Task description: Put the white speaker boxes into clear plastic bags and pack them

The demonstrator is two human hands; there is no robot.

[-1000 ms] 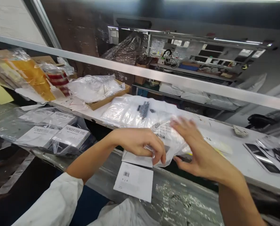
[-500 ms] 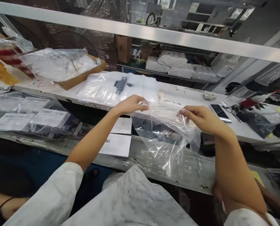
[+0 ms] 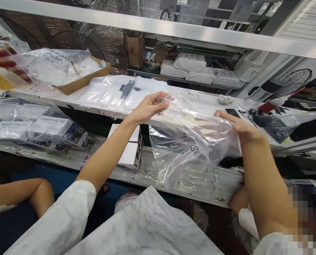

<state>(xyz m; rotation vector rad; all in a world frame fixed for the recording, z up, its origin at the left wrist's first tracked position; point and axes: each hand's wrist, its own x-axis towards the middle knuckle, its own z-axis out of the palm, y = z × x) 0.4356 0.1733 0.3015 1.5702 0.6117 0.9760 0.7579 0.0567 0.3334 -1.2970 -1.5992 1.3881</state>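
Observation:
A clear plastic bag (image 3: pixel 184 148) with printed warning text and a recycling mark hangs between my hands, above the lower ledge. My left hand (image 3: pixel 155 104) pinches the bag's top left edge between thumb and fingers. At the opposite side my right hand (image 3: pixel 234 125) is closed on the bag's upper right part, its fingers partly covered by film and slightly blurred. Behind my left hand, a stack of flat plastic bags (image 3: pixel 107 92) lies on the white shelf. Two white boxes (image 3: pixel 128 154) stand on the ledge, below and left of the hanging bag.
Bagged boxes (image 3: pixel 51 125) sit on the ledge at left. A cardboard tray (image 3: pixel 75 83) holds more plastic bags. A metal bar (image 3: pixel 158 26) crosses overhead. Another person's arm (image 3: pixel 19 191) shows at lower left, and someone is partly visible at lower right.
The bag's top has spread wider as my right hand moved right and away from my left. The view has shifted a little. The other person's arm at left shows more.

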